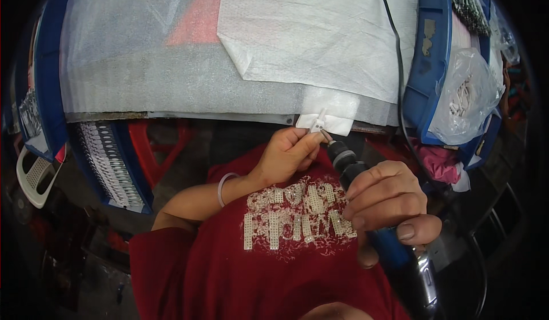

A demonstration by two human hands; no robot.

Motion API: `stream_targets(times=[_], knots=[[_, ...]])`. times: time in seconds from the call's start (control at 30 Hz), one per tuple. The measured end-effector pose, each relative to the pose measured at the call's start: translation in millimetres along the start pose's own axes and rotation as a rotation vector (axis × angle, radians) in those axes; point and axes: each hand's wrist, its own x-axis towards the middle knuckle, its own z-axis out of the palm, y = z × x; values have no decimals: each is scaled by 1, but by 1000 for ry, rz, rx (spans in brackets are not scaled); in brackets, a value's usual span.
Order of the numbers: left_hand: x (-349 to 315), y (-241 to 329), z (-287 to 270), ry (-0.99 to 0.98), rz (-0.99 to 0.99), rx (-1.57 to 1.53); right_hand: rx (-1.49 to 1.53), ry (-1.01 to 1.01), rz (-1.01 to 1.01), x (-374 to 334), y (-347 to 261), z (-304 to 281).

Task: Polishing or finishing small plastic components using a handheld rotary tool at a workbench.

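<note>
At the near edge of the table, my left hand (pixel 293 151) is closed, pinching a small pale metal-looking piece (pixel 320 120) between thumb and forefinger. Its exact kind is too small to make out. The piece lies over a folded white cloth pad (pixel 341 126) that hangs a little past the edge. My right hand (pixel 392 200) is wrapped round a power rotary tool (pixel 394 251) with a blue and dark body and a black chuck. The tool's thin tip (pixel 326 135) points up and left, right beside the left thumb, touching or almost touching the piece.
White sheeting (pixel 320 34) and grey foam sheet (pixel 143 80) cover the table. A black cable (pixel 394 28) runs down its right side. Blue bins (pixel 426 63) flank both sides; one holds a clear plastic bag (pixel 466 97). Rows of metal pieces (pixel 108 160) fill a tray at the left.
</note>
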Motion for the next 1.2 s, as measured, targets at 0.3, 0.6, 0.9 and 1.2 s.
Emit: stream_targets(times=[0.3,0.6,0.9,1.2], knots=[[-1,1,-2,28,-33,-7,62,39,-22,2,11,12],[-1,-2,-5,16,-14,2,161,60,2,5,9,14],[2,-5,-1,71,62,62,65,-12,26,12,14,18],[3,-7,-1,122,110,168,162,88,11,13,18,22]])
